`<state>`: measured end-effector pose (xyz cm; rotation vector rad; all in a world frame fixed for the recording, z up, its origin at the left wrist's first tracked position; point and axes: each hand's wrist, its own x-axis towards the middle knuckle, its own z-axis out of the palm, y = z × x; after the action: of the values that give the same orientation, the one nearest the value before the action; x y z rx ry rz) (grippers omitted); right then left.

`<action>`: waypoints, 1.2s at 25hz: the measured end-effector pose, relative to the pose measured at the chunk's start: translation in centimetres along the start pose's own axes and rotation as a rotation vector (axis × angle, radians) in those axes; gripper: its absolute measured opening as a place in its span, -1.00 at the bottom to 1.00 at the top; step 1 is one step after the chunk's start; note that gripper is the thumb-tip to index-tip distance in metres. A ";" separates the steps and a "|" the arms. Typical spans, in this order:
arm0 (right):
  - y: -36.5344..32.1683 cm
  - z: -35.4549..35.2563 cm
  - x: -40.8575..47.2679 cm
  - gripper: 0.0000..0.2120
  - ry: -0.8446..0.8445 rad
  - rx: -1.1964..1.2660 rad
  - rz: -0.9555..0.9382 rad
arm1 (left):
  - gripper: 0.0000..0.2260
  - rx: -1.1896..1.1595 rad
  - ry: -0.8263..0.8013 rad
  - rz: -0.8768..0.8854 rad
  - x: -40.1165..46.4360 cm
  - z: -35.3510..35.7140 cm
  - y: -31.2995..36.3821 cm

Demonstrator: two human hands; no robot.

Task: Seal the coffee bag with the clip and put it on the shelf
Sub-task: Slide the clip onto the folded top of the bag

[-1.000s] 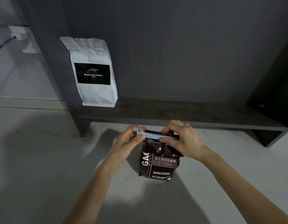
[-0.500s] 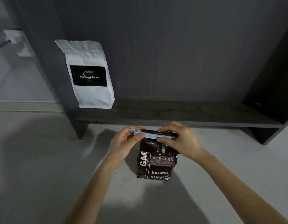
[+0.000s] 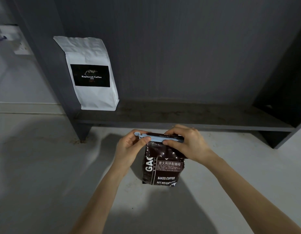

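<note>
A dark brown coffee bag (image 3: pixel 163 168) with white print stands upright on the grey floor, just in front of the low dark shelf (image 3: pixel 180 115). A long light-blue clip (image 3: pixel 156 137) lies across the bag's folded top. My left hand (image 3: pixel 129 147) pinches the clip's left end between thumb and fingers. My right hand (image 3: pixel 186 144) presses on the clip's right half, with its thumb on the front and its fingers over the top. The right end of the clip is hidden under that hand.
A white coffee bag (image 3: pixel 90 73) with a black label stands at the left end of the shelf against its dark side panel (image 3: pixel 45 65). The shelf's right side panel (image 3: pixel 284 129) closes it off. A wall socket (image 3: pixel 11 38) sits at far left.
Both hands stay on the clip and bag, with the clip pressed flatter onto the bag's top. The camera has shifted slightly, so the scene sits a little lower and to the left.
</note>
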<state>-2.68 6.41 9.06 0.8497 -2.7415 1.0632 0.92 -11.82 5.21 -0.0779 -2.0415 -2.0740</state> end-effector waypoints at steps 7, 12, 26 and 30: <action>0.2 0.6 -0.6 -0.65 0.043 -0.071 -0.116 | -0.79 0.389 -0.176 0.115 0.5 -2.4 1.8; 0.3 0.7 -0.7 -0.72 0.055 -0.060 -0.108 | -0.74 0.267 -0.178 0.036 0.2 -2.1 1.8; 0.5 0.5 -0.3 -0.70 0.058 0.038 -0.128 | -0.93 0.128 -0.175 -0.005 0.3 -1.5 1.3; 1.0 0.1 0.0 -0.63 0.003 0.046 -0.155 | -0.86 0.322 -0.156 0.083 0.8 -2.1 1.1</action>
<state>-3.25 6.94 8.36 1.0464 -2.6075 1.1005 0.62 -14.02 6.36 -0.2721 -2.3928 -1.7150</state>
